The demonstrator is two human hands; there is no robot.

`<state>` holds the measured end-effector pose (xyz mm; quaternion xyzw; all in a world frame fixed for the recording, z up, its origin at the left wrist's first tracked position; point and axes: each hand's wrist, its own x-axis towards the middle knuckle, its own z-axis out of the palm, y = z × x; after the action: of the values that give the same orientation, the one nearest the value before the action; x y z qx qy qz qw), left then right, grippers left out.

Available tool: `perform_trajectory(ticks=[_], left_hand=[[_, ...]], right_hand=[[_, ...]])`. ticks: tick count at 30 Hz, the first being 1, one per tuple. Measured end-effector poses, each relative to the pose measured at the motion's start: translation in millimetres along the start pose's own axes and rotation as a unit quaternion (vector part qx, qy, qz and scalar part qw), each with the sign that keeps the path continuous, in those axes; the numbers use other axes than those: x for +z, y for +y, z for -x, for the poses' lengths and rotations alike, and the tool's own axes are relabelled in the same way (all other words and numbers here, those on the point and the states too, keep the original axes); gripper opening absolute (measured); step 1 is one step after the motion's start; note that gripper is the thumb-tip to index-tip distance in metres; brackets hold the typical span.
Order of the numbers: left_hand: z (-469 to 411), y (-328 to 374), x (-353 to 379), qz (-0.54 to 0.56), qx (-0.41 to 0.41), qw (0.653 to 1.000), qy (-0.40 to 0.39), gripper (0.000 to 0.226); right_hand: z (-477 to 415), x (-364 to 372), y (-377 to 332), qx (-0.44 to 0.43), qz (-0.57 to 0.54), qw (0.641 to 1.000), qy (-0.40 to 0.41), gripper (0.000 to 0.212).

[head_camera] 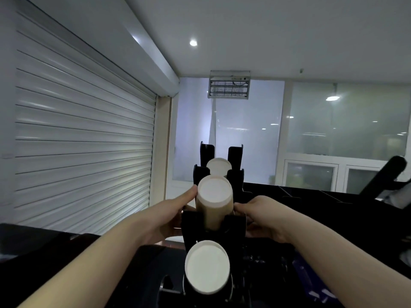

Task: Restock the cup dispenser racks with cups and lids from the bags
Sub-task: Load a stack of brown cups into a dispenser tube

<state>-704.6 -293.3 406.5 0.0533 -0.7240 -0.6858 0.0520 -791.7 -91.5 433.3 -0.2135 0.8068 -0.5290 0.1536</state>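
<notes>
**Rack restock: three slots loaded, middle stack being seated**

The black plastic cup dispenser rack [236,227] carries three upside-down stacks: white-based paper cups [206,266] at 6 o'clock, a tall tan paper cup stack [214,203] at centre, and another white-based stack [219,166] at 12 o'clock. Judged from this, the cup loading is well advanced; no lids or bags are in view, so the lid work appears to remain. The left hand [169,215], at 9 o'clock of the tan stack, lays its thumb against the stack's side; its fingers are hidden, so its closure cannot be told. The right hand [262,214], at 3 o'clock, curls narrowly round the rack's wall.
</notes>
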Motion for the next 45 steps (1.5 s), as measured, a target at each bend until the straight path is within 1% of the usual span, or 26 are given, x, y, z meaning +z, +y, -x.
perform_trajectory(ticks=[3, 6, 10, 14, 17, 20, 21, 23, 26, 28, 31, 36, 39, 42, 45], left_hand=[[-0.8, 4.7, -1.7, -0.008, -0.013, 1.000, 0.002, 0.086], [-1.2, 7.1, -1.3, -0.007, -0.019, 1.000, 0.007, 0.087], [-2.2, 8.8, 0.5, -0.013, -0.031, 0.999, 0.016, 0.090], [-5.7, 17.4, 1.2, -0.059, -0.028, 0.997, 0.028, 0.104], [-7.5, 22.4, 2.7, -0.077, -0.029, 0.996, 0.021, 0.100], [-7.4, 29.1, 6.2, -0.064, -0.030, 0.997, 0.030, 0.097], [-7.8, 31.9, 6.3, -0.049, -0.024, 0.998, 0.040, 0.099], [-9.7, 37.1, 5.3, -0.031, -0.011, 0.998, 0.054, 0.110], [-7.1, 38.6, 6.2, -0.049, -0.019, 0.998, 0.032, 0.123], [-5.6, 34.8, 7.9, -0.060, -0.026, 0.998, 0.025, 0.121], [-6.2, 26.4, 10.9, -0.080, -0.030, 0.995, 0.041, 0.114], [-8.1, 28.8, 9.4, -0.120, -0.036, 0.991, 0.047, 0.105], [-6.9, 34.2, 9.3, -0.119, -0.042, 0.992, 0.032, 0.108], [-4.0, 39.1, 9.9, -0.113, -0.039, 0.993, 0.018, 0.107], [1.5, 40.8, 10.8, -0.104, -0.031, 0.994, 0.011, 0.100]], right_hand=[[-0.6, 5.3, -4.2, -0.004, 0.014, 1.000, 0.018, 0.023], [-0.9, 8.1, -4.8, -0.002, 0.005, 1.000, 0.028, 0.025], [2.3, 8.1, -5.6, 0.021, -0.011, 1.000, 0.018, 0.029], [7.7, 6.9, -9.7, 0.051, -0.023, 0.998, 0.005, 0.030], [10.9, 4.6, -10.6, 0.067, -0.039, 0.997, -0.004, 0.032], [12.3, 1.3, -12.1, 0.052, -0.030, 0.998, 0.002, 0.033], [12.7, -0.2, -13.7, 0.040, -0.025, 0.999, 0.013, 0.032], [12.2, -2.7, -18.1, 0.021, -0.035, 0.999, 0.028, 0.029], [12.0, -3.6, -19.8, 0.021, -0.070, 0.997, 0.028, 0.025], [10.5, -1.1, -15.4, 0.018, -0.099, 0.995, 0.024, 0.024], [7.6, 5.3, -7.3, 0.018, -0.140, 0.989, 0.040, 0.021], [7.6, 9.6, -7.4, 0.028, -0.154, 0.986, 0.053, 0.020], [10.2, 9.2, -14.1, 0.049, -0.159, 0.986, 0.034, 0.020], [14.0, 7.9, -26.3, 0.054, -0.176, 0.983, 0.012, 0.025], [20.4, 8.1, -34.2, 0.040, -0.158, 0.987, 0.003, 0.026]])
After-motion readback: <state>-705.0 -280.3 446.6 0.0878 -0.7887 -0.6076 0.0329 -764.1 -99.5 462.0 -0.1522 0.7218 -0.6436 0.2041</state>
